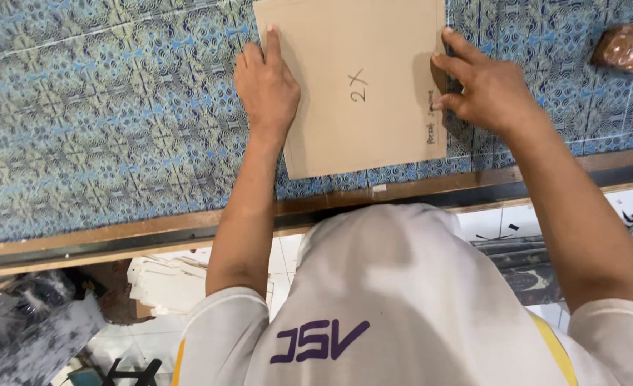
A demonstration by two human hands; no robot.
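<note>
A brown cardboard pattern sheet [363, 107] with handwriting lies flat on blue patterned fabric [102, 107] spread over a table. My left hand [265, 82] rests palm-down on the sheet's left edge, fingers pointing away from me. At the sheet's right edge, my right hand [484, 86] presses with fingers spread, and a small dark object is partly hidden under them; I cannot tell what it is.
The table's wooden front edge [116, 239] runs across the view. A brown wrapped bundle [627, 48] lies at the far right on the fabric. Below the table are white folded pieces [162, 282], dark plastic bags [30, 322] and a tiled floor.
</note>
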